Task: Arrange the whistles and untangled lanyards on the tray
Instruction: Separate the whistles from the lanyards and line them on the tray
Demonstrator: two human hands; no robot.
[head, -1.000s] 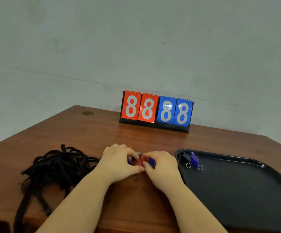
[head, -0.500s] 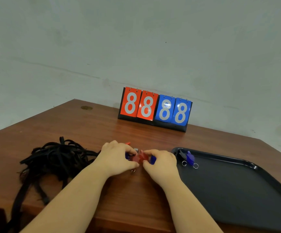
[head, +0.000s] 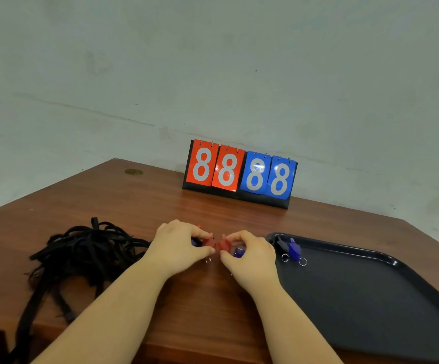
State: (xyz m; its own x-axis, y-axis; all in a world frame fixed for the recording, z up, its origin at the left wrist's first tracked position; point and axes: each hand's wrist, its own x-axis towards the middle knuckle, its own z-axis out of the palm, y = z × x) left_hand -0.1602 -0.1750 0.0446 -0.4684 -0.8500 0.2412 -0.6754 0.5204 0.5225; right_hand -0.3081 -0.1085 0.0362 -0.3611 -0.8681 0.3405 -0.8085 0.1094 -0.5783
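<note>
We are in the whistle-gathering step, our left hand and right hand each pinching a red whistle at table centre, so next we carry them toward three o'clock onto the tray, lanyards still tangled at nine.

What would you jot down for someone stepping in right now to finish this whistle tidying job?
Left hand: pinching a red whistle, with a blue one partly hidden beneath it.
Right hand: pinching a second red whistle; a blue whistle sits under its fingers.
Both hands work over the wooden table, just left of the black tray.
Done: two whistles, one dark and one blue, lie in the tray's far left corner with their key rings.
Left: move the held whistles over; the black lanyards are still a tangled heap on the table's left side.
</note>
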